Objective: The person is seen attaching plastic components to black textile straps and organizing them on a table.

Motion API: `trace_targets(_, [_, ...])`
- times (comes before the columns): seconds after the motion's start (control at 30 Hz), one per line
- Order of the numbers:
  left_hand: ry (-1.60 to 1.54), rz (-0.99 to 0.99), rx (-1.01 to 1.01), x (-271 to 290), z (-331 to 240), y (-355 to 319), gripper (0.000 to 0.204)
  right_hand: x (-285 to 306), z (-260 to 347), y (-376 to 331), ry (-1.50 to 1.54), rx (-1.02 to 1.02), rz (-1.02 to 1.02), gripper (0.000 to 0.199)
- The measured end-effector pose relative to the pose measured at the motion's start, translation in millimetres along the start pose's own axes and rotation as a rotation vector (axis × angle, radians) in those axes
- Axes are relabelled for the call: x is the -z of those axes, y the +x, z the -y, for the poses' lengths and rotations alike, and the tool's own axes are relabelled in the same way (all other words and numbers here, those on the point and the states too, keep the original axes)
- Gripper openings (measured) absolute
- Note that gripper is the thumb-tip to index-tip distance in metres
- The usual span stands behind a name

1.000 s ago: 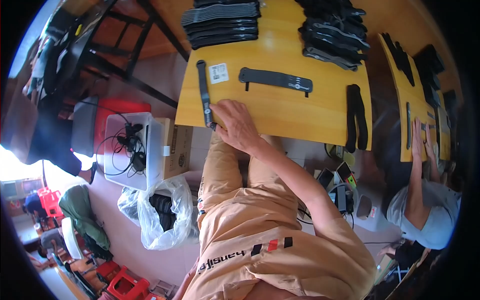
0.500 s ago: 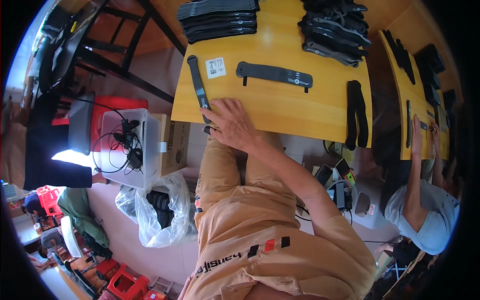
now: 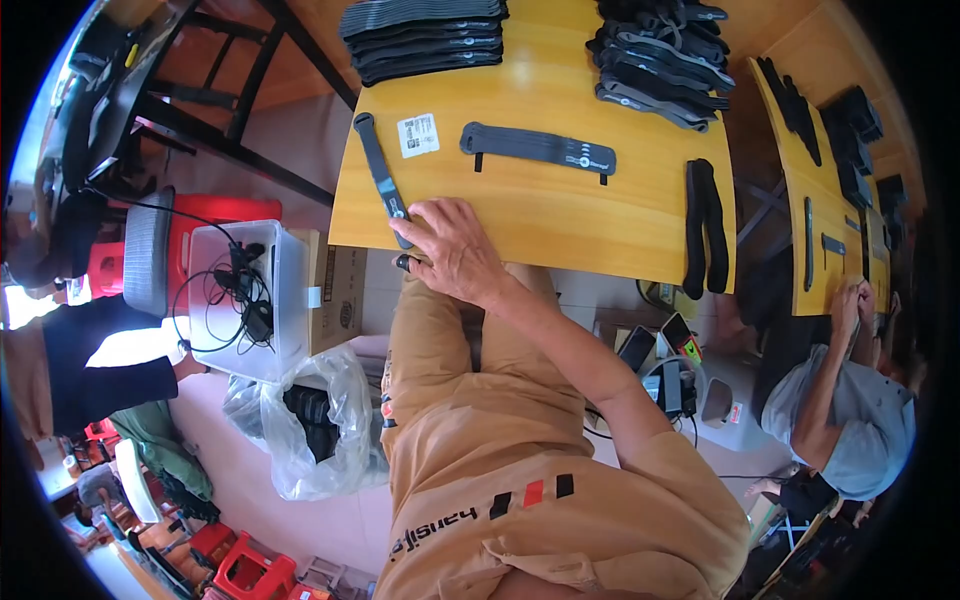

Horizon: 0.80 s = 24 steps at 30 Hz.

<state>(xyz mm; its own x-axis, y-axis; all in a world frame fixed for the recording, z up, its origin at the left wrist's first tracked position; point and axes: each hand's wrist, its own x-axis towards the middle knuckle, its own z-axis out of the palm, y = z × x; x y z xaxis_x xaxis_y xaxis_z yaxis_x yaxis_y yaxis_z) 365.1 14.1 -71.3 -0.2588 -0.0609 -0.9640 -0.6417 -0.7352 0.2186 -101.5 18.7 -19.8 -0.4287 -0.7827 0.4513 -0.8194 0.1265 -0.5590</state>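
Observation:
My right hand [image 3: 455,250] is at the near left edge of the yellow table, fingers bent over the near end of a slim dark grey strap [image 3: 377,165]. Its thumb is below the table edge, with a small black piece at the tip; I cannot tell whether that is the strap's end. The strap slants away from me, its rounded far end lying flat. Right of it lies a wider bundle of grey straps [image 3: 540,147] with two narrow black strips [image 3: 478,162] under it. A white printed label [image 3: 418,135] sits between them. My left hand is out of view.
Neat strap stacks [image 3: 425,45] and a looser pile [image 3: 660,65] fill the table's far side. A folded black band [image 3: 706,228] lies at the right edge. A clear bin of cables [image 3: 250,300] and a plastic bag [image 3: 320,420] stand left. A co-worker [image 3: 845,400] sits right.
My view has shifted slightly; my right hand stays at the strap's near end. The co-worker on the right has brought their hands together near the table edge. The person at left has moved.

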Motion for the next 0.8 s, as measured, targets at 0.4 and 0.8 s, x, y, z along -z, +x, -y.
trace_targets(0.4, [-0.039,0.027,0.018,-6,-20,-9,0.035,-1,-3,-4,0.026,-0.013,-0.006,0.05])
trace_targets(0.8, [-0.105,0.031,0.09,-12,-19,-37,0.035,-1,-4,-3,0.029,-0.016,-0.015,0.05])
